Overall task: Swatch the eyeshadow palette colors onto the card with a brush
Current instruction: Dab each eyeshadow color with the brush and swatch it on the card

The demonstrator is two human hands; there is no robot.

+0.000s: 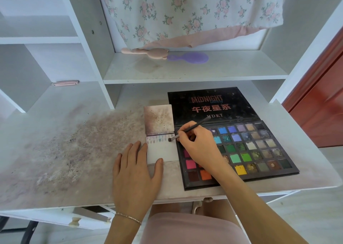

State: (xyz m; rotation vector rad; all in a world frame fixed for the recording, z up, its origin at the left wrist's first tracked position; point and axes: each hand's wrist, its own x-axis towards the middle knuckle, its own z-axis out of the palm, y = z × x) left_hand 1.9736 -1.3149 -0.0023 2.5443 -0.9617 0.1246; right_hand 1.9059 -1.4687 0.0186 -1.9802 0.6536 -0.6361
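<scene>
Soft, even daylight fills the scene, bright on the white shelves (194, 67) and pale counter (65, 151), with only faint shadows under the hands. Wide-angle distortion bends the straight edges at the left and right, and the near bottom edge is slightly blurred.

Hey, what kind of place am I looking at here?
Probably a bedroom vanity or dressing desk at home. A white desk stained with makeup powder sits under built-in shelves, a purple hairbrush lies on the shelf, and floral fabric hangs behind. An open eyeshadow palette lies on the desk.
</scene>
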